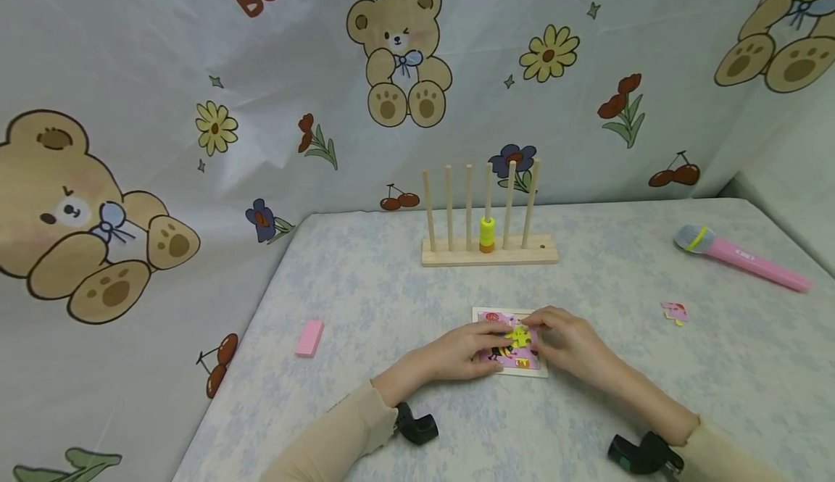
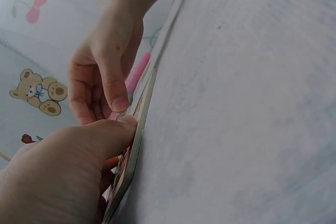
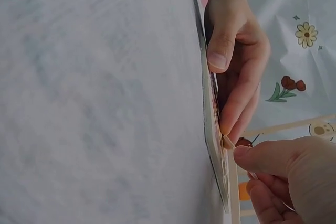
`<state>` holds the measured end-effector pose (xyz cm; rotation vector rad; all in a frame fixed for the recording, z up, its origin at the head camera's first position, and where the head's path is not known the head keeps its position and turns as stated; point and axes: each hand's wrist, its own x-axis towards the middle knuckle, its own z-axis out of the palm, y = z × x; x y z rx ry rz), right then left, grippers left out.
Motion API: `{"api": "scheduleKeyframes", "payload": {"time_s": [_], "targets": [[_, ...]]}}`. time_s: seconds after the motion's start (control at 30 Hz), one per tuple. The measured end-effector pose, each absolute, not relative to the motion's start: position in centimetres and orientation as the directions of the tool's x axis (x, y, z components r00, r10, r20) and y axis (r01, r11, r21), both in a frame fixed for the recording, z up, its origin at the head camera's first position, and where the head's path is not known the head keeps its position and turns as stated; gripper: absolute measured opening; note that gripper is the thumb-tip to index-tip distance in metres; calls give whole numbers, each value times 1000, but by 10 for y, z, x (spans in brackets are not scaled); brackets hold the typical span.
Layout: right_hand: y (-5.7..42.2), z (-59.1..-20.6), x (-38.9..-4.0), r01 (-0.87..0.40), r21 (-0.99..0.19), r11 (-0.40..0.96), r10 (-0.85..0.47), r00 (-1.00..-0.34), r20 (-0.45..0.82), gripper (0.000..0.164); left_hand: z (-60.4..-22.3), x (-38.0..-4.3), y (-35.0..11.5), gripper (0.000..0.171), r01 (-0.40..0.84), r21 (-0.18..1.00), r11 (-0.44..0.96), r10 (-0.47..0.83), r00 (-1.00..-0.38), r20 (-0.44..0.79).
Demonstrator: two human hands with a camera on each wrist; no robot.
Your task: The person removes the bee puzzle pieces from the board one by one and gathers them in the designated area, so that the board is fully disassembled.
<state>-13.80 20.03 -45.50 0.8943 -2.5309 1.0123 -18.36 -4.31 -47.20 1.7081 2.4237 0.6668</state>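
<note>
A small jigsaw puzzle in a pale frame (image 1: 525,372) lies flat on the table, its picture pink with yellow and a striped bee. Over its left part rests my left hand (image 1: 457,352), fingers extended across the picture and thumb at the near edge. My right hand (image 1: 577,344) is at the right side of the puzzle. In the right wrist view it pinches a thin puzzle piece (image 3: 229,141), which stands tilted above the board beside the left fingertips. My fingers cover parts of the picture.
A loose pink puzzle piece (image 1: 675,312) lies to the right, with a pink microphone (image 1: 750,261) beyond it. Behind the puzzle stands a wooden peg rack (image 1: 450,259) with yellow and orange beads (image 1: 487,234) on one peg. A pink block (image 1: 309,338) sits at the left.
</note>
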Motion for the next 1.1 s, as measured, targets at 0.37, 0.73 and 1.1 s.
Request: {"api": "scheduleKeyframes", "payload": {"time_s": [0.37, 0.73, 1.1], "targets": [[209, -447, -137, -516, -610, 602, -374, -857, 356, 34, -475, -184, -42, 54, 836, 455, 306, 885, -426, 189], [268, -423, -129, -401, -688, 605, -243, -916, 320, 33, -472, -185, -42, 80, 753, 510, 415, 817, -556, 156], [370, -433, -99, -127, -757, 641, -74, -992, 103, 40, -475, -185, -45, 87, 716, 536, 447, 802, -586, 113]]}}
